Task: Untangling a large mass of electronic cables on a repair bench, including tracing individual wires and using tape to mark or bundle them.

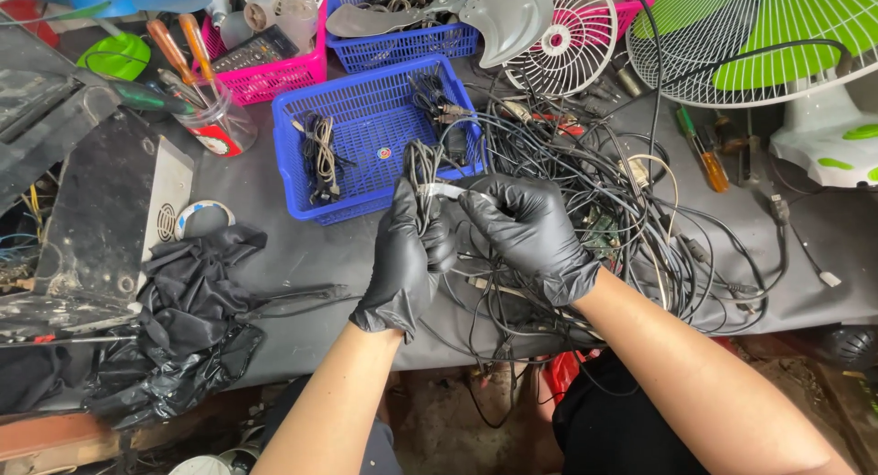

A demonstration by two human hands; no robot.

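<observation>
Both my hands wear black gloves. My left hand (407,251) grips a folded bundle of grey cable (419,164) upright at the table's front middle. My right hand (526,226) pinches a pale strip of tape or tie (445,191) stretched across that bundle. Right behind the bundle stands a blue plastic basket (302,178) that holds two coiled cables (320,150). To the right of my hands lies a large tangle of black and grey cables (631,210) on the dark table.
A pink basket (274,77) and a second blue basket (402,45) stand at the back. A jar of screwdrivers (215,118) is at back left. Fan grilles (572,36), a green fan (768,36), a crumpled black bag (187,320) and a dark metal box (101,219) crowd the table.
</observation>
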